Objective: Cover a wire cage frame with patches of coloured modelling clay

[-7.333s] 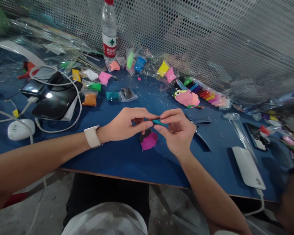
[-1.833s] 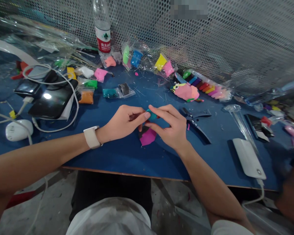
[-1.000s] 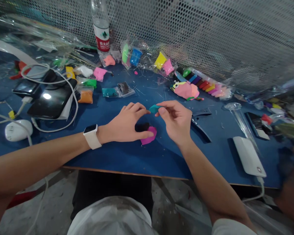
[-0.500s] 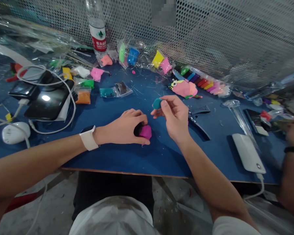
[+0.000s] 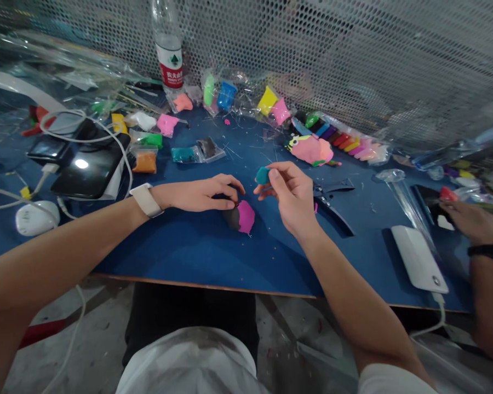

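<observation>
Teal clay piece [image 5: 263,175], gripped between thumb and fingers of the right hand [image 5: 293,200], raised over the table [image 5: 181,249]. Moments ago worked by both hands; now in one only, suggesting a pause in the pressing. With left hand [image 5: 201,194] drawn back from around the dark-and-magenta lump [image 5: 240,217], most of the top exposed, thumb tip just beside the upper edge. Cannot tell whether touching, or whether clasping anything small in those loosely bent fingers. Hidden: far side of the teal, underside of the lump. Hard to make out: dark item [image 5: 425,202] by a co-worker's hand [image 5: 472,221]. Cut off: top of the bottle [image 5: 170,60].
</observation>
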Tool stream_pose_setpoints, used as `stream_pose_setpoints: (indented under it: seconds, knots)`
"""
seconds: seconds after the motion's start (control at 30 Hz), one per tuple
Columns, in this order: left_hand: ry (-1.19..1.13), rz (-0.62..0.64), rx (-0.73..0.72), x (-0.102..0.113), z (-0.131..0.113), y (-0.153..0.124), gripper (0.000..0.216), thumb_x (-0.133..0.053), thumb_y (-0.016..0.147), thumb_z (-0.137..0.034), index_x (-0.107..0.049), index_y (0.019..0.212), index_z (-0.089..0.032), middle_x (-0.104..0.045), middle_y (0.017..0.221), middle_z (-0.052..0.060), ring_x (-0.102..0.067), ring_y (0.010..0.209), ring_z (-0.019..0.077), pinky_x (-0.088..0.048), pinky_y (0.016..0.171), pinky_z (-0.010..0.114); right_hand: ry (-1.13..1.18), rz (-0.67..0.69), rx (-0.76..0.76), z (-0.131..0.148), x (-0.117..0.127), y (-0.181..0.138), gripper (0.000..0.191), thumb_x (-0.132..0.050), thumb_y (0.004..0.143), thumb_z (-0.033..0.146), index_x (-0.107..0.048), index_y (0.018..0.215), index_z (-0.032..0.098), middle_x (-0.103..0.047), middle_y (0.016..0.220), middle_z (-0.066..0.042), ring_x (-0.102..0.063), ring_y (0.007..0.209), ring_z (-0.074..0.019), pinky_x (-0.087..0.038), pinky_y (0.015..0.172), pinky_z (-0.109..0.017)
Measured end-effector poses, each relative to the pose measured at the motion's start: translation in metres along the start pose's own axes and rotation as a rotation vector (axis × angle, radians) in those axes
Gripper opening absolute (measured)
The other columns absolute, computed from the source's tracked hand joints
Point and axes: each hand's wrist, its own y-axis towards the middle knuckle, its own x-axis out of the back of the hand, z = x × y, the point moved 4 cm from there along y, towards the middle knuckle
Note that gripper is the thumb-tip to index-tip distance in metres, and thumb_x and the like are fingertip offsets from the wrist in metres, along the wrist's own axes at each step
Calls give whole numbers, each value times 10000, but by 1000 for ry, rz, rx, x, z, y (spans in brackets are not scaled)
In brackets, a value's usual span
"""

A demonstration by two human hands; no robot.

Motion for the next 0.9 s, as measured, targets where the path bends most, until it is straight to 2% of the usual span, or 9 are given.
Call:
stream_pose_setpoints:
  seconds: [0.23, 0.37, 0.43, 0.53, 0.67, 0.77, 0.9]
  knots:
    - [-124, -147, -9, 6, -6, 3, 319, -751, 1054, -491, -842, 909, -221, -741, 1450, 147, -747, 1265, 280, -593, 1088, 439, -5, 21, -25, -6, 2, 2, 460, -843, 982, 705, -757, 1103, 269, -807, 965, 0, -778, 710, -138, -664, 636, -275]
    - [-135, -198, 8, 7, -5, 3, 330, -769, 1037, -475, -832, 850, -211, -748, 1433, 144, -756, 1187, 255, -606, 1025, 418, -23, 17, -51, -13, 4, 4, 461, -853, 968, 702, -766, 1076, 262, -829, 998, -23, -813, 869, -179, -716, 782, -331]
    - [-142, -229, 28, 6, -5, 4, 339, -766, 1037, -492, -841, 863, -211, -750, 1421, 143, -755, 1169, 247, -614, 1022, 415, -2, 30, -117, -17, 5, 4, 466, -876, 945, 695, -757, 1054, 258, -839, 1033, -37, -816, 936, -198, -733, 834, -367]
    - [-155, -319, 93, 4, 0, 5, 385, -729, 1060, -550, -865, 919, -219, -763, 1384, 147, -759, 1157, 253, -638, 978, 410, 65, 64, -277, -22, 6, 3, 456, -871, 950, 681, -712, 1060, 268, -845, 1138, -49, -819, 960, -208, -748, 799, -394]
    - [-192, -551, 174, 2, 12, 4, 410, -703, 1085, -566, -867, 963, -210, -800, 1348, 147, -774, 1092, 224, -657, 934, 372, 161, 112, -446, -25, 7, 1, 413, -838, 994, 643, -632, 1073, 293, -820, 1260, -35, -826, 990, -214, -764, 751, -423]
    - [-210, -702, 181, 3, 17, 0, 439, -695, 1099, -575, -832, 922, -198, -821, 1323, 151, -786, 1132, 231, -662, 960, 368, 281, 155, -495, -25, 5, 1, 402, -872, 987, 594, -613, 1062, 296, -803, 1267, -17, -843, 1019, -228, -779, 821, -487]
    - [-183, -733, 191, 4, 13, -2, 448, -719, 1085, -575, -809, 862, -196, -802, 1383, 167, -763, 1271, 286, -637, 1013, 415, 391, 135, -498, -23, 3, 2, 375, -895, 987, 546, -629, 1023, 285, -819, 1230, -10, -852, 1003, -222, -777, 871, -460]
